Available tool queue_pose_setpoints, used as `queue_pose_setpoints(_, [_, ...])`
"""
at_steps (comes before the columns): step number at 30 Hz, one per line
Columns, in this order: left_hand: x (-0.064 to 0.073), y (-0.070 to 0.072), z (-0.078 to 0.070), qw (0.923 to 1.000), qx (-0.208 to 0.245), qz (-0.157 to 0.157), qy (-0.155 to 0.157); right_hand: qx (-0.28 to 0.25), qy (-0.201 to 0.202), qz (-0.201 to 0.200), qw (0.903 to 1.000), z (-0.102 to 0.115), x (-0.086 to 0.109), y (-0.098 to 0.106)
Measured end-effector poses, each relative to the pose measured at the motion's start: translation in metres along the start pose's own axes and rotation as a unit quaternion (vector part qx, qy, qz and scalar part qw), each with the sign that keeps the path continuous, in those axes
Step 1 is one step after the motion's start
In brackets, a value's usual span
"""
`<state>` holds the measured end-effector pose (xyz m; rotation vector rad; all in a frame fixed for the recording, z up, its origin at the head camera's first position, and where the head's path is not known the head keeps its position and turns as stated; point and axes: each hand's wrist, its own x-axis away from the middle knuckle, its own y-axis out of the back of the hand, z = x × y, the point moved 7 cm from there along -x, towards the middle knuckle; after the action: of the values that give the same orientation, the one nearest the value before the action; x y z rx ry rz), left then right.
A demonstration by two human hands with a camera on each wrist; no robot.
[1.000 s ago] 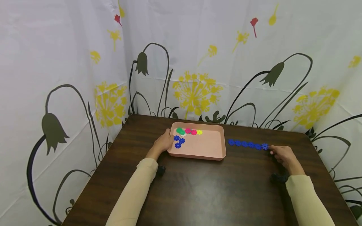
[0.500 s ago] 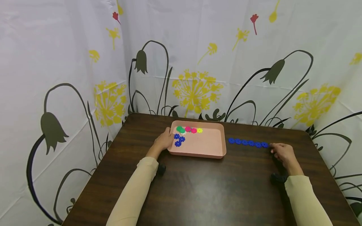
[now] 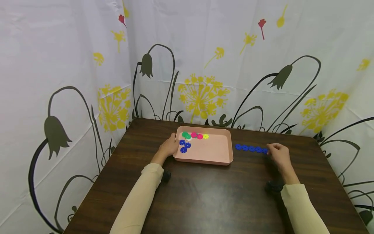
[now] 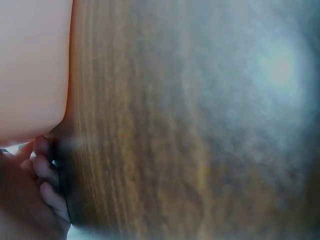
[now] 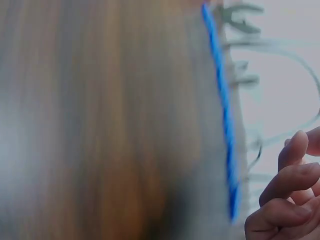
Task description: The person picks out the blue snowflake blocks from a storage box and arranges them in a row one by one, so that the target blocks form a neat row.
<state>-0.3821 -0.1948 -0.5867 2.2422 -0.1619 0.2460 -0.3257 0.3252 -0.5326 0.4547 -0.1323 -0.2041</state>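
Observation:
My left hand (image 3: 169,146) grips the left rim of a shallow pink tray (image 3: 214,151); the left wrist view shows curled fingers (image 4: 47,170) by the tray's corner. Three blue flower-shaped discs (image 3: 183,149) lie inside, near that hand. To the right of the tray, a row of blue flower-shaped discs (image 3: 252,149) lies joined edge to edge on the table. My right hand (image 3: 281,157) hovers at the row's right end and covers part of it in the head view. From the right wrist, its fingers (image 5: 285,182) look loosely bent, with nothing visible between them, apart from the row.
Along the tray's back side lie green discs (image 3: 186,135), pink discs (image 3: 200,136), a yellow disc (image 3: 205,136) and a white one (image 3: 189,138). The dark wooden table (image 3: 210,201) meets a flower-printed curtain (image 3: 201,48) at its back edge.
My right hand has let go of the row's right end and moved left and up, over its last discs. My left hand stays on the tray's rim.

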Motion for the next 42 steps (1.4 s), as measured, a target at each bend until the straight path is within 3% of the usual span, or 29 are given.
queue_pose_setpoints(4, [0.008, 0.003, -0.005, 1.0, 0.0, -0.004, -0.008, 0.029, 0.046, 0.006, 0.9985, 0.032, 0.007, -0.026])
queue_pose_setpoints(8, [0.019, 0.007, -0.012, 0.9999, 0.002, -0.009, -0.005, 0.024, 0.065, 0.015, 0.9975, 0.058, 0.01, -0.05])
queue_pose_setpoints(15, [0.008, 0.004, 0.001, 0.9999, 0.007, -0.012, -0.007, -0.015, 0.077, 0.046, 0.9958, 0.086, 0.011, -0.103])
queue_pose_setpoints(19, [0.015, 0.009, -0.005, 0.9998, 0.01, -0.016, -0.008, -0.026, 0.086, 0.092, 0.9917, 0.1, 0.019, -0.141])
queue_pose_setpoints(24, [0.002, 0.002, 0.004, 0.9999, 0.008, -0.012, -0.009, 0.021, 0.097, 0.14, 0.9852, 0.11, 0.027, -0.185])
queue_pose_setpoints(29, [0.001, -0.002, 0.005, 0.9999, 0.009, -0.012, -0.007, 0.054, 0.098, 0.151, 0.9822, 0.112, 0.034, -0.22])
queue_pose_setpoints(36, [0.004, 0.0, 0.0, 0.9998, 0.01, -0.014, 0.001, 0.055, 0.044, 0.159, 0.9848, 0.107, 0.042, -0.253])
queue_pose_setpoints(42, [0.005, 0.001, -0.001, 0.9998, 0.01, -0.016, 0.005, 0.08, 0.044, 0.188, 0.9778, 0.113, 0.051, -0.276])
